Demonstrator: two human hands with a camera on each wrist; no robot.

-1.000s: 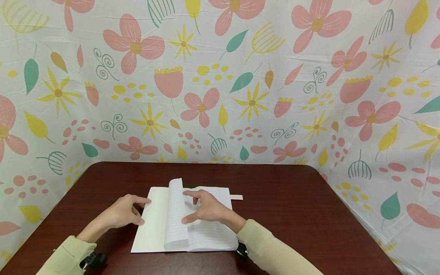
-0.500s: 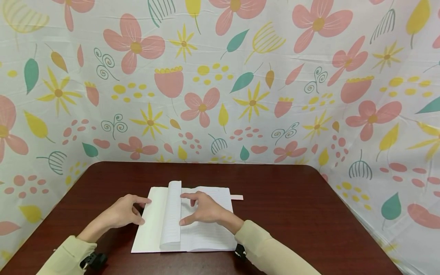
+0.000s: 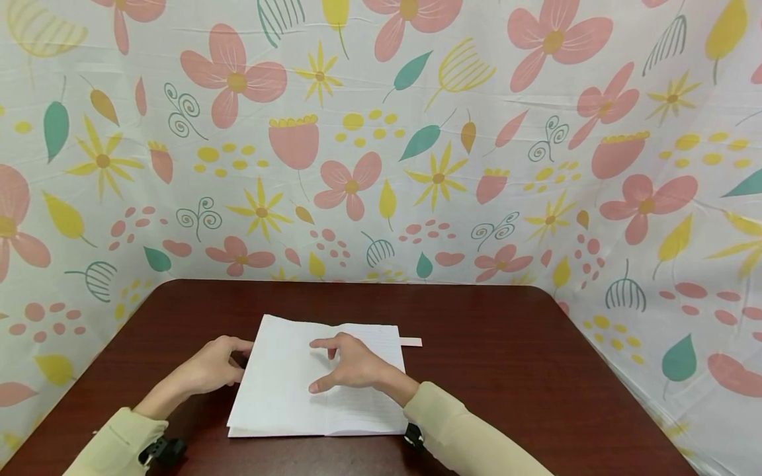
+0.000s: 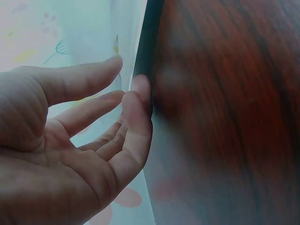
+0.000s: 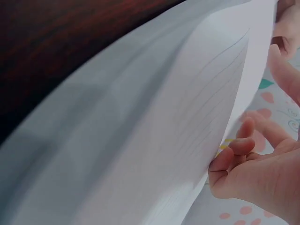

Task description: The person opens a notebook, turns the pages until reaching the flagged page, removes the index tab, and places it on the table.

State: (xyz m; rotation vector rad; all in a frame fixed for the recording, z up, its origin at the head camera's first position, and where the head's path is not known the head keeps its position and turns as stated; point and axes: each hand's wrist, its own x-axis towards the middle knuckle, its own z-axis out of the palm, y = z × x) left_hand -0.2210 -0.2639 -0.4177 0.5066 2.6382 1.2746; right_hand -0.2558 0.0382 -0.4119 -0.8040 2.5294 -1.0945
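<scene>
A notebook [image 3: 280, 390] lies spread on the table, white pages up, the right-hand ones faintly lined. At its left edge is my left hand [image 3: 208, 367], fingertips partly hidden by the page edge in the head view. In the left wrist view, its loosely bent fingers touch the notebook's dark-sided edge [image 4: 149, 42]. My right hand [image 3: 360, 363] is over the middle of the pages with thumb and index finger spread apart and nothing between them. In the right wrist view, fingers of that hand [image 5: 267, 173] appear beside the curved pages [image 5: 154, 122].
A pale ribbon-like tab [image 3: 411, 342] sticks out from the notebook's right side. The dark red-brown table [image 3: 506, 370] reaches back to a flower-printed cloth [image 3: 381, 132], which also hangs at both sides. Each wrist wears a small black device [image 3: 162, 451].
The curled stack of pages that stood up in the middle has turned over to the left and now lies flat over the left side. My hands have barely moved.
</scene>
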